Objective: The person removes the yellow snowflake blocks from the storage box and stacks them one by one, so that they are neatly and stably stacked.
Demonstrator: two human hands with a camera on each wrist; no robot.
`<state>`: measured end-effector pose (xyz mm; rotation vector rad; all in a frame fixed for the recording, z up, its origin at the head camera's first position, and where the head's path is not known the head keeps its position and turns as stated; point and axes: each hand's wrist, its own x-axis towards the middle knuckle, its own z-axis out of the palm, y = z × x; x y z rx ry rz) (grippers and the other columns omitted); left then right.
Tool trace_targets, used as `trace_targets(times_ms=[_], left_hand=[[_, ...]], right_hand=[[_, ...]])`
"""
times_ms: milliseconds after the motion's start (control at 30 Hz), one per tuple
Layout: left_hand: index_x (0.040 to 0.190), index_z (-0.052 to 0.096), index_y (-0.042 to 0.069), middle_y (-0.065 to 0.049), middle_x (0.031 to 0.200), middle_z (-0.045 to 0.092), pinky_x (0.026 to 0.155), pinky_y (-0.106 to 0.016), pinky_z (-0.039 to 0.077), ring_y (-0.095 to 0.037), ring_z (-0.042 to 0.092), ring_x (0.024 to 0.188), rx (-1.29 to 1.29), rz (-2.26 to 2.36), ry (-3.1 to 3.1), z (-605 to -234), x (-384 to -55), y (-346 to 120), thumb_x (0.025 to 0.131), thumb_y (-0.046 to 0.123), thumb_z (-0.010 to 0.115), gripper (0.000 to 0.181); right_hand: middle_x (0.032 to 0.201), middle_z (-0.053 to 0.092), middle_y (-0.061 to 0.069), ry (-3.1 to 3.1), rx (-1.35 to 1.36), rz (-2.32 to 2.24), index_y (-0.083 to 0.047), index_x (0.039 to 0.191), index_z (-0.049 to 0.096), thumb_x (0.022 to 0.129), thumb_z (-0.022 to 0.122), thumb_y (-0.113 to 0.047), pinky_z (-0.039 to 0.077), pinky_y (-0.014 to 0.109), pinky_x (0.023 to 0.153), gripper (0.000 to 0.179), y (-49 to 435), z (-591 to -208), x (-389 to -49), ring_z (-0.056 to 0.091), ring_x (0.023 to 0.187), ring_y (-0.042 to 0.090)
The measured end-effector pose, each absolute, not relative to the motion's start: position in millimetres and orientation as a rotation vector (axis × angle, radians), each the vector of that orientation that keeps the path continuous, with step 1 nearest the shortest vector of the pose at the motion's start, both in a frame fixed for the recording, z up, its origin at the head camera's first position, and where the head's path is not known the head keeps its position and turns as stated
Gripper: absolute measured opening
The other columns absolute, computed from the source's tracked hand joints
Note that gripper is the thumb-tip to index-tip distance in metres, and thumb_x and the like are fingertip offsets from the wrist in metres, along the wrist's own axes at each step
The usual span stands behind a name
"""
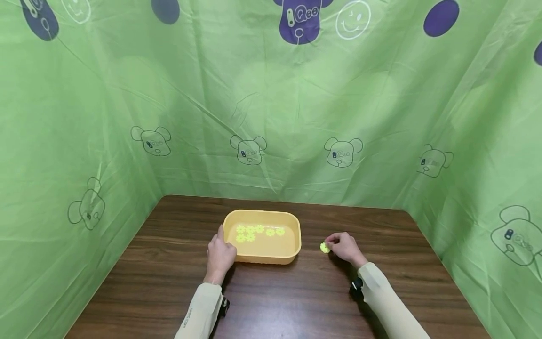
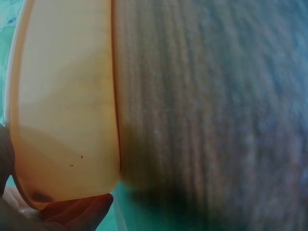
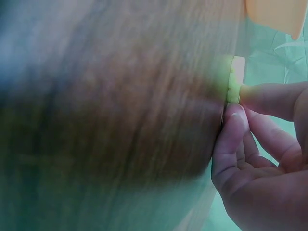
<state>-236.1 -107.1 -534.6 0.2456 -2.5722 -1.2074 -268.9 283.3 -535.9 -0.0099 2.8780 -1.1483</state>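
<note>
A yellow rectangular plastic basin (image 1: 267, 259) stands left of centre on the table. My left hand (image 1: 221, 256) holds it by its near left corner; in the left wrist view the thumb lies at the rim and the fingers (image 2: 91, 211) along the end wall. Several bright yellow-green flower-shaped pieces (image 1: 251, 230) lie on the basin's floor. To the right of the basin, my right hand (image 1: 345, 247) pinches one more flower-shaped piece (image 1: 324, 247) between thumb and fingertips. That piece (image 3: 234, 84) is right at the tabletop in the right wrist view.
The dark wood-grain table (image 1: 296, 301) carries the basin. A green curtain (image 1: 279, 103) printed with bear heads hangs around the table's back and both sides. A black strap camera (image 1: 356, 285) sits at the right wrist.
</note>
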Motion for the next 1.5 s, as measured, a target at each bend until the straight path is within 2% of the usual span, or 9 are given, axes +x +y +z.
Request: trace_targets(times_ms=[433, 667, 800, 900, 1000, 1233, 1500], left_hand=[[0.153, 0.037, -0.006, -0.034, 0.131, 0.058, 0.097, -0.060, 0.049, -0.052, 0.060, 0.117, 0.229, -1.195, -2.569, -533.7, -232.7, -109.6, 0.083, -0.001, 0.047, 0.071], [0.153, 0.036, -0.005, -0.034, 0.132, 0.058, 0.098, -0.060, 0.048, -0.052, 0.059, 0.119, 0.230, -1.203, -2.574, -531.5, -233.5, -109.9, 0.082, 0.000, 0.047, 0.073], [0.153, 0.038, -0.005, -0.033, 0.129, 0.059, 0.097, -0.060, 0.048, -0.052, 0.060, 0.116, 0.236, -1.183, -2.577, -531.9, -234.7, -110.2, 0.081, 0.001, 0.049, 0.073], [0.152, 0.039, -0.005, -0.033, 0.128, 0.060, 0.096, -0.060, 0.048, -0.053, 0.060, 0.115, 0.244, -1.171, -2.576, -532.9, -236.1, -110.8, 0.081, 0.000, 0.049, 0.072], [0.152, 0.039, -0.005, -0.033, 0.129, 0.060, 0.097, -0.061, 0.048, -0.053, 0.060, 0.115, 0.240, -1.178, -2.574, -533.2, -237.3, -111.0, 0.081, -0.001, 0.049, 0.072], [0.152, 0.038, -0.006, -0.034, 0.129, 0.060, 0.098, -0.060, 0.047, -0.052, 0.060, 0.117, 0.225, -1.189, -2.576, -532.3, -236.7, -110.9, 0.081, -0.001, 0.049, 0.072], [0.152, 0.039, -0.005, -0.033, 0.128, 0.061, 0.098, -0.060, 0.047, -0.052, 0.060, 0.116, 0.229, -1.194, -2.577, -531.7, -237.2, -108.5, 0.081, -0.001, 0.050, 0.072]], right_hand=[[0.085, 0.072, 0.005, 2.854, -0.019, -1.158, -0.004, 0.093, 0.077, 0.089, 0.067, -0.005, 0.047, 0.028, 0.062, 0.010, 280.6, -537.6, -269.5, 0.058, 0.067, 0.013], [0.076, 0.068, 0.006, 2.862, 0.008, -1.156, -0.004, 0.096, 0.075, 0.092, 0.067, -0.012, 0.046, 0.029, 0.059, 0.012, 276.9, -533.6, -271.7, 0.059, 0.061, 0.014], [0.084, 0.068, 0.005, 2.993, -0.010, -1.097, -0.006, 0.100, 0.073, 0.093, 0.067, -0.017, 0.048, 0.033, 0.068, 0.015, 269.6, -533.1, -280.0, 0.061, 0.073, 0.016], [0.091, 0.069, 0.006, 3.100, -0.079, -1.100, -0.007, 0.102, 0.073, 0.092, 0.067, -0.019, 0.049, 0.037, 0.079, 0.016, 255.2, -524.5, -288.4, 0.062, 0.085, 0.020], [0.094, 0.070, 0.008, 3.126, -0.164, -1.165, -0.008, 0.102, 0.073, 0.091, 0.068, -0.019, 0.050, 0.041, 0.084, 0.016, 234.3, -508.3, -296.6, 0.064, 0.090, 0.023], [0.093, 0.072, 0.007, 3.056, -0.367, -1.202, -0.007, 0.100, 0.073, 0.090, 0.067, -0.018, 0.052, 0.039, 0.081, 0.017, 175.7, -475.2, -312.6, 0.065, 0.088, 0.021], [0.092, 0.071, 0.004, 2.932, -0.403, -1.127, -0.007, 0.103, 0.073, 0.090, 0.071, -0.020, 0.054, 0.034, 0.077, 0.019, 133.8, -474.5, -328.0, 0.065, 0.084, 0.016]])
